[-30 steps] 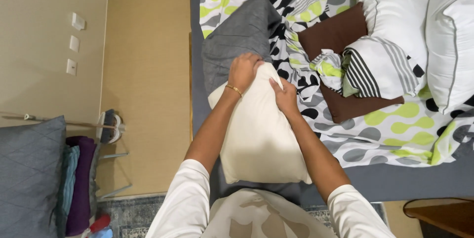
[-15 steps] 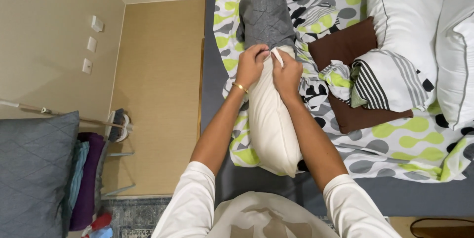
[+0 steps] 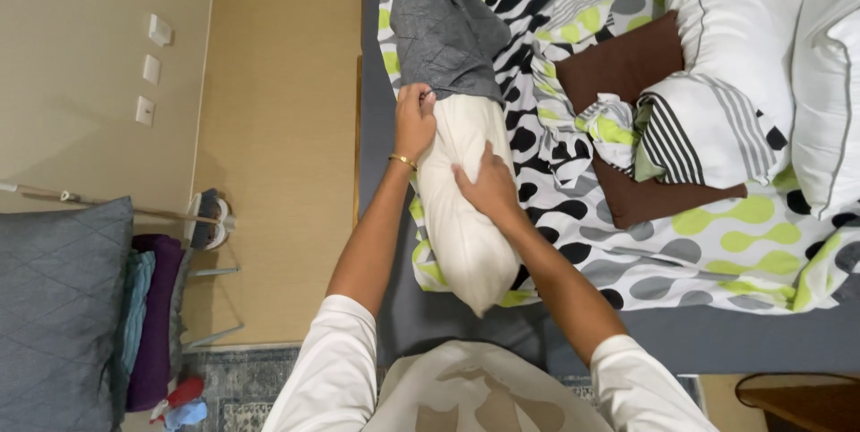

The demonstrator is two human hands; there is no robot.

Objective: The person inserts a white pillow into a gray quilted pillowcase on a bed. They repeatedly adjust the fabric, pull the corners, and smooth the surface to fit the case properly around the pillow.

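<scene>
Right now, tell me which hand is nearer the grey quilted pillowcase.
Left. The left hand grips the open edge of the grey quilted pillowcase; the right hand presses on the white pillow lower down, apart from the case.

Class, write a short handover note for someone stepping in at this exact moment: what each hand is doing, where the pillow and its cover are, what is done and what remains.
Left hand: pinching the open edge of the grey quilted pillowcase at the pillow's top.
Right hand: pressed flat on the middle of the white pillow.
Position: the pillow lies lengthwise on the patterned duvet, near the bed's edge.
Done: only the pillow's top end sits inside the cover.
Left: most of the pillow is bare; the cover is bunched beyond it.
</scene>
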